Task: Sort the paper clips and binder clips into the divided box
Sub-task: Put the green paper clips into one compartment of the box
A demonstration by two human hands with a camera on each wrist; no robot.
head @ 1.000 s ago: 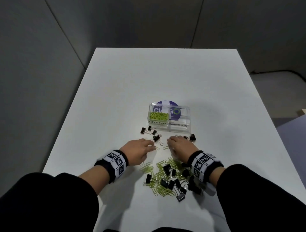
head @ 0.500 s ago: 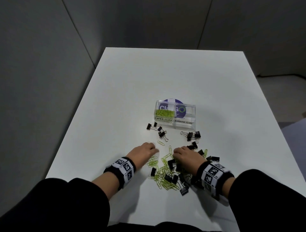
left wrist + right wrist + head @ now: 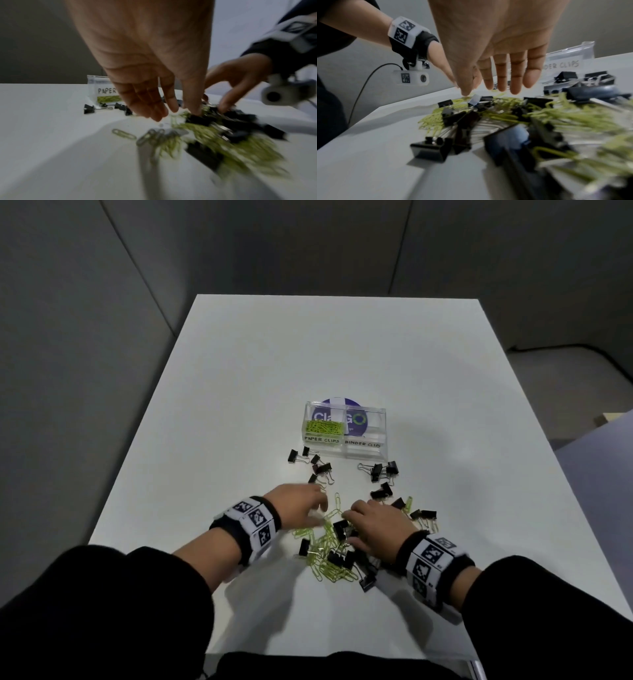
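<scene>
I'm picking through the mixed pile (image 3: 334,553) of green paper clips and black binder clips, working the separation step. Left hand (image 3: 299,505) is hovering at the pile's left edge, fingers spread and relaxed, gripping nothing. Right hand (image 3: 375,525) is sitting over the pile's right side, fingers straight, also holding nothing (fingertips may be touching clips, can't confirm). The divided box (image 3: 368,451) is standing beyond the pile; its paper-clip side is partly filled. Next I'm needing one clean pinch.
</scene>
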